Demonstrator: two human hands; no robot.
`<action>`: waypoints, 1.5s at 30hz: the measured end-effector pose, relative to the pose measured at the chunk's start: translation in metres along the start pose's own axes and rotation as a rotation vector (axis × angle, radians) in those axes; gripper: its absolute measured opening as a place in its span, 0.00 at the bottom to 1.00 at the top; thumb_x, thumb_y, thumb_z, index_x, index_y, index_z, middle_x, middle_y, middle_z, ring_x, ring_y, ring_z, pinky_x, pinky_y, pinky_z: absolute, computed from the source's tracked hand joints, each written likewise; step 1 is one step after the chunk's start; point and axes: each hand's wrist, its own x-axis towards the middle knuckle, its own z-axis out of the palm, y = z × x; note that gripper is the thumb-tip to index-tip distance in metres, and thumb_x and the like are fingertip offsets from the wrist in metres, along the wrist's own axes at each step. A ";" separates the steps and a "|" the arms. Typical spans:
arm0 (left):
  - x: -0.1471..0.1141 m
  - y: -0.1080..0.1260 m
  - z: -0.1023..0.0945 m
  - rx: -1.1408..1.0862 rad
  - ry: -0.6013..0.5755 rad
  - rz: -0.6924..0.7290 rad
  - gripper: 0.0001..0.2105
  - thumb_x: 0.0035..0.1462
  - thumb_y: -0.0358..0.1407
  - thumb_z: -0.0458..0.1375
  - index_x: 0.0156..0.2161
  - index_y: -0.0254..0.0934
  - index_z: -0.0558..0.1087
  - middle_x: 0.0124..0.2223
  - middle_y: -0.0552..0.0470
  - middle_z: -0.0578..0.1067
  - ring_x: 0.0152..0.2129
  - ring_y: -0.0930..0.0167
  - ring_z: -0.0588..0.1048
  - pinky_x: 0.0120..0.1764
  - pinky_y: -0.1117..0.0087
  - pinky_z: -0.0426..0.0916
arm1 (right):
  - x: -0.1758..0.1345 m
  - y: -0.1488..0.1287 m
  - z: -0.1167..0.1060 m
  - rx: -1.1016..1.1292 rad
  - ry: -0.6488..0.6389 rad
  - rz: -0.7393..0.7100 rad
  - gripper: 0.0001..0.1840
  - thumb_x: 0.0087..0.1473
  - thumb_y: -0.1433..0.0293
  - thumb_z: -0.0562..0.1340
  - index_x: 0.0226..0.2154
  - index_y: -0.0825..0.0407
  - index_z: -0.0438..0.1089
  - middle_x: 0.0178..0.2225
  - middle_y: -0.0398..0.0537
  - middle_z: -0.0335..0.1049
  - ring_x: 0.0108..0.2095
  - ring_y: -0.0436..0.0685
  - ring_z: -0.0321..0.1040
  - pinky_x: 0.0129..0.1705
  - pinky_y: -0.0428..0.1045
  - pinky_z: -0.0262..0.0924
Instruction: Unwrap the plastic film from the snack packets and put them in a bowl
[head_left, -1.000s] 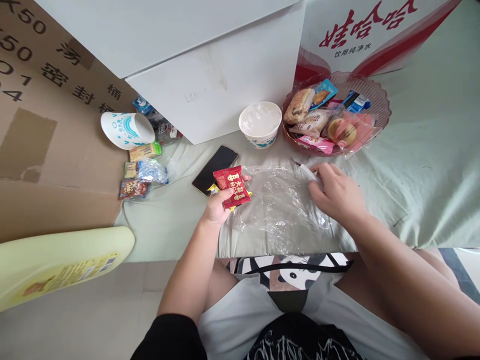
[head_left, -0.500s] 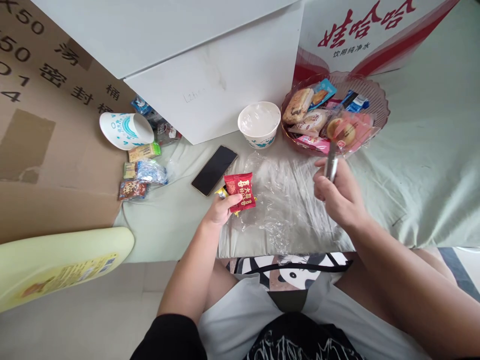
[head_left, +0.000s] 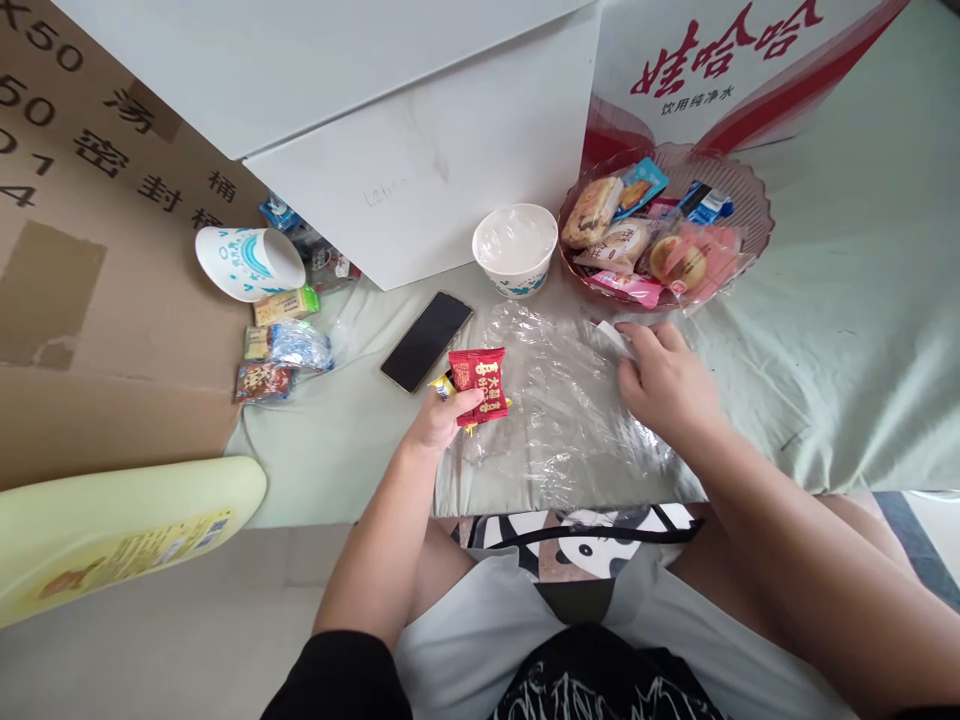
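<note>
My left hand (head_left: 436,418) is closed on a red snack packet (head_left: 480,385), its thumb across the packet's lower part. Beneath that, a yellow packet (head_left: 442,384) peeks out of the same grip. My right hand (head_left: 667,385) pinches a narrow whitish packet (head_left: 613,338) with a dark red end, low over the cloth; most of it is hidden by the fingers. Crumpled clear plastic (head_left: 559,400) lies between my hands. Just beyond my right hand stands a pink ribbed bowl (head_left: 757,215) with several wrapped snacks.
A paper cup (head_left: 517,285) lined with plastic film stands near the white box (head_left: 420,190). A phone (head_left: 427,342) lies left of centre. Another paper cup (head_left: 240,262) rests tipped over wrapped snacks (head_left: 262,380) beside the cardboard box (head_left: 135,400). A yellow-green container (head_left: 135,530) juts in at left.
My right hand has turned and come down from near the bowl's front rim to the cloth, and the narrow packet swung from upright to pointing left. My left hand stays put.
</note>
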 end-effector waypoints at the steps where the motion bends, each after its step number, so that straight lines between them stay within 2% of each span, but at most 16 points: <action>1: 0.000 -0.001 -0.001 0.009 -0.003 0.003 0.20 0.39 0.43 0.72 0.37 0.34 0.78 0.34 0.48 0.80 0.31 0.64 0.80 0.39 0.60 0.78 | 0.000 0.000 0.000 -0.027 -0.001 -0.009 0.23 0.60 0.70 0.52 0.55 0.53 0.69 0.44 0.61 0.71 0.41 0.68 0.70 0.40 0.60 0.66; 4: -0.001 -0.004 -0.003 0.043 -0.025 0.000 0.21 0.40 0.44 0.72 0.38 0.34 0.79 0.34 0.47 0.81 0.31 0.64 0.80 0.39 0.60 0.78 | 0.000 -0.003 -0.002 0.004 0.044 -0.088 0.20 0.61 0.68 0.54 0.52 0.53 0.71 0.44 0.61 0.73 0.45 0.70 0.70 0.48 0.64 0.66; 7: -0.002 -0.008 0.002 0.142 -0.105 0.015 0.22 0.43 0.48 0.71 0.41 0.35 0.79 0.39 0.46 0.82 0.34 0.62 0.80 0.39 0.60 0.78 | -0.004 -0.012 -0.004 0.263 0.023 -0.237 0.15 0.62 0.64 0.57 0.48 0.51 0.71 0.44 0.58 0.74 0.46 0.66 0.72 0.51 0.62 0.67; 11: -0.006 -0.011 0.017 0.386 -0.230 0.155 0.26 0.50 0.50 0.66 0.52 0.40 0.79 0.55 0.43 0.77 0.52 0.54 0.75 0.54 0.55 0.72 | -0.014 -0.027 0.003 0.684 -0.248 -0.355 0.24 0.61 0.59 0.61 0.57 0.52 0.64 0.49 0.58 0.75 0.44 0.61 0.75 0.47 0.57 0.71; 15: -0.007 -0.014 0.025 0.536 -0.266 0.263 0.29 0.56 0.54 0.59 0.59 0.44 0.75 0.59 0.43 0.73 0.59 0.51 0.68 0.62 0.49 0.62 | -0.019 -0.035 0.015 0.918 -0.464 -0.305 0.34 0.60 0.60 0.64 0.63 0.51 0.54 0.49 0.55 0.77 0.48 0.60 0.76 0.53 0.58 0.70; 17: -0.005 -0.016 0.024 0.632 -0.284 0.294 0.33 0.56 0.58 0.57 0.62 0.43 0.72 0.58 0.42 0.73 0.58 0.51 0.68 0.65 0.47 0.56 | -0.019 -0.038 0.018 0.982 -0.502 -0.267 0.29 0.60 0.61 0.64 0.60 0.52 0.58 0.47 0.55 0.78 0.47 0.59 0.76 0.52 0.57 0.70; 20: -0.001 -0.018 0.023 0.733 -0.295 0.328 0.41 0.52 0.65 0.56 0.64 0.42 0.70 0.57 0.41 0.74 0.57 0.49 0.68 0.66 0.48 0.51 | -0.018 -0.042 0.015 0.940 -0.514 -0.241 0.16 0.58 0.60 0.63 0.45 0.53 0.69 0.41 0.52 0.79 0.40 0.59 0.76 0.46 0.55 0.70; 23: 0.001 -0.019 0.021 0.796 -0.351 0.357 0.46 0.48 0.72 0.53 0.63 0.41 0.70 0.59 0.38 0.72 0.59 0.46 0.66 0.64 0.48 0.51 | -0.012 -0.040 0.004 0.938 -0.408 -0.137 0.15 0.59 0.58 0.61 0.38 0.53 0.72 0.36 0.50 0.78 0.36 0.58 0.74 0.40 0.54 0.69; 26: 0.002 -0.019 0.021 0.903 -0.364 0.376 0.50 0.47 0.73 0.51 0.66 0.39 0.66 0.56 0.37 0.74 0.55 0.47 0.68 0.61 0.48 0.52 | 0.007 -0.033 -0.016 0.960 -0.161 0.057 0.17 0.60 0.56 0.59 0.40 0.52 0.73 0.38 0.50 0.78 0.36 0.59 0.74 0.38 0.54 0.69; 28: 0.002 -0.019 0.021 0.994 -0.366 0.367 0.49 0.49 0.72 0.50 0.66 0.40 0.65 0.54 0.39 0.75 0.53 0.49 0.70 0.61 0.49 0.53 | 0.026 -0.029 -0.033 0.856 0.026 0.149 0.17 0.61 0.55 0.58 0.38 0.51 0.72 0.37 0.51 0.78 0.36 0.60 0.74 0.37 0.54 0.69; 32: 0.001 -0.016 0.024 1.134 -0.384 0.356 0.40 0.53 0.66 0.53 0.63 0.41 0.70 0.56 0.40 0.74 0.53 0.53 0.70 0.61 0.50 0.52 | 0.044 -0.030 -0.064 0.533 0.256 0.166 0.14 0.64 0.58 0.55 0.44 0.48 0.70 0.43 0.54 0.77 0.41 0.62 0.74 0.43 0.57 0.69; 36: -0.001 -0.014 0.026 1.131 -0.378 0.392 0.35 0.51 0.59 0.60 0.59 0.41 0.73 0.54 0.41 0.75 0.51 0.53 0.72 0.60 0.50 0.55 | 0.026 -0.040 -0.070 0.452 0.361 0.075 0.14 0.61 0.65 0.56 0.48 0.49 0.69 0.43 0.53 0.77 0.38 0.59 0.74 0.43 0.56 0.69; 38: -0.002 -0.013 0.025 1.113 -0.322 0.434 0.28 0.53 0.53 0.62 0.55 0.41 0.75 0.52 0.43 0.76 0.50 0.55 0.73 0.59 0.52 0.57 | 0.016 -0.042 -0.066 0.474 0.278 -0.014 0.12 0.59 0.67 0.57 0.44 0.49 0.71 0.38 0.51 0.77 0.34 0.57 0.73 0.40 0.54 0.69; 40: -0.001 -0.012 0.021 1.122 -0.221 0.492 0.18 0.57 0.46 0.61 0.50 0.42 0.77 0.49 0.44 0.78 0.49 0.56 0.74 0.58 0.53 0.58 | 0.008 -0.040 -0.060 0.474 0.083 -0.120 0.10 0.58 0.67 0.57 0.41 0.49 0.72 0.35 0.49 0.77 0.32 0.56 0.73 0.38 0.52 0.69; 42: 0.001 -0.008 0.015 1.160 -0.102 0.550 0.11 0.60 0.39 0.59 0.45 0.44 0.79 0.46 0.46 0.80 0.50 0.56 0.74 0.59 0.52 0.56 | 0.002 -0.034 -0.052 0.437 -0.175 -0.242 0.11 0.58 0.67 0.58 0.42 0.48 0.73 0.37 0.48 0.79 0.35 0.57 0.76 0.41 0.53 0.71; 45: 0.002 -0.002 0.007 1.166 0.126 0.632 0.08 0.58 0.32 0.60 0.39 0.46 0.80 0.43 0.47 0.81 0.52 0.55 0.73 0.61 0.48 0.53 | -0.009 -0.026 -0.038 0.314 -0.498 -0.406 0.15 0.58 0.68 0.60 0.46 0.47 0.75 0.45 0.50 0.80 0.46 0.61 0.77 0.50 0.58 0.70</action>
